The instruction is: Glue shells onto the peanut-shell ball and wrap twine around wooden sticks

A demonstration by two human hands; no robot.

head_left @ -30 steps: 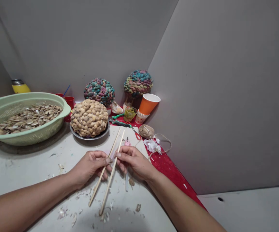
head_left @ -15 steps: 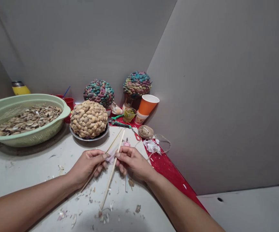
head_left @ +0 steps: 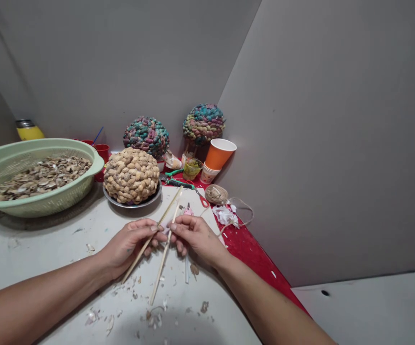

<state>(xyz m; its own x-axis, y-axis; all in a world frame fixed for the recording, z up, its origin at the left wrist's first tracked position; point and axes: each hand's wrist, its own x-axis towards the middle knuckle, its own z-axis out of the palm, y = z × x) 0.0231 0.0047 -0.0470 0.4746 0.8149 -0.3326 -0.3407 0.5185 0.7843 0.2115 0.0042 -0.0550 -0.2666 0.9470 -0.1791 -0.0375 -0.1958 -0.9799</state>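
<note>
My left hand [head_left: 130, 244] pinches a thin wooden stick [head_left: 131, 269] between thumb and fingers; it slants up and away to the right. A second, paler wooden stick [head_left: 160, 275] is pinched by my right hand [head_left: 196, 237]. The two sticks come close at their far ends and spread apart towards me. Under and behind my right hand lies a pink glue gun [head_left: 188, 211], mostly hidden. A clear glue stick [head_left: 186, 270] shows below the hand. Just beyond, a ball covered in peanut shells [head_left: 131, 175] rests in a metal bowl [head_left: 135, 206].
A green colander [head_left: 49, 203] full of shell pieces stands left. At the back are two painted shell balls [head_left: 146, 136], an orange paper cup [head_left: 221, 152], green-handled pliers [head_left: 178, 183], red-handled scissors [head_left: 203, 201] and twine [head_left: 216, 194]. Shell bits [head_left: 155, 320] litter the white tabletop.
The stick in my left hand has turned over the palm side, so its lower part now shows in front of the fingers. My right hand keeps its stick, barely shifted.
</note>
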